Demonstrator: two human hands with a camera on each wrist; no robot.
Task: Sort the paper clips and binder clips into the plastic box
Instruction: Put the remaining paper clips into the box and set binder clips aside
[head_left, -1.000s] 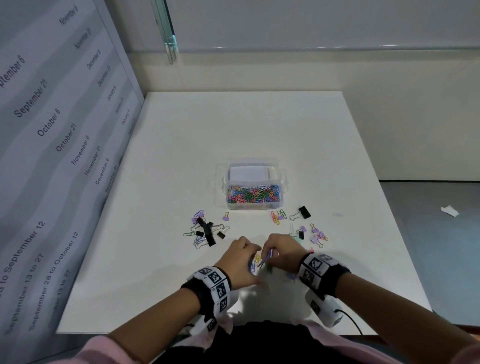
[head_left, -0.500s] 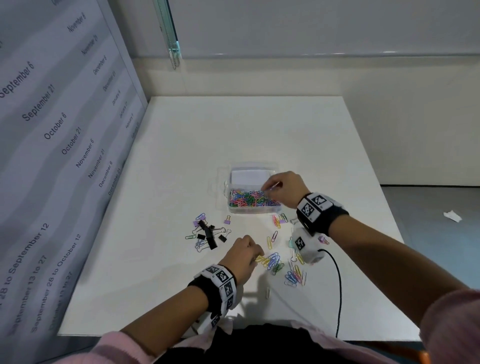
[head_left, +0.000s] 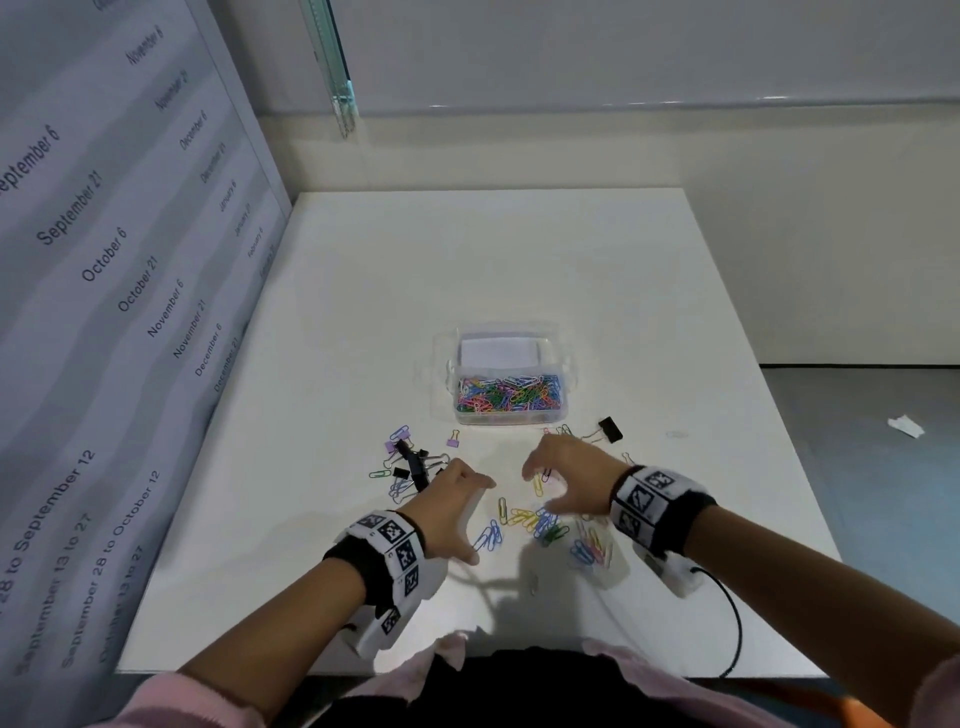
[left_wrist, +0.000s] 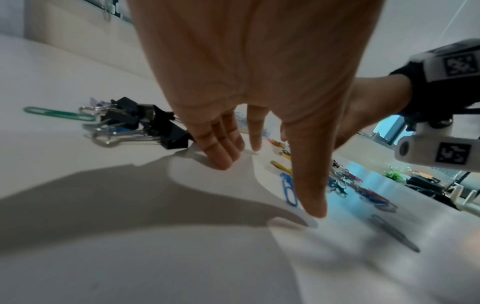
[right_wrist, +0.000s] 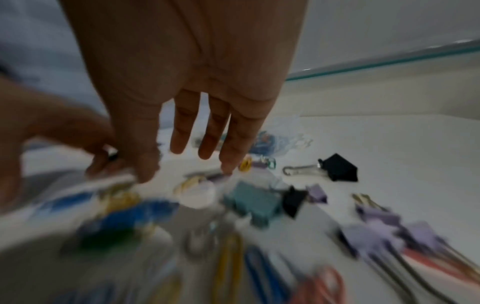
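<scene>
Head view: plastic box (head_left: 511, 415) holds colourful paper clips (head_left: 506, 392); both hands (head_left: 447, 499) (head_left: 566, 478) spread, empty.

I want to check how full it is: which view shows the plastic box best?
The head view: the box sits whole and sharp on the table, paper clips filling its near compartment. The left wrist view does not show it. The right wrist view gives only a blurred clear shape behind the fingers.
</scene>
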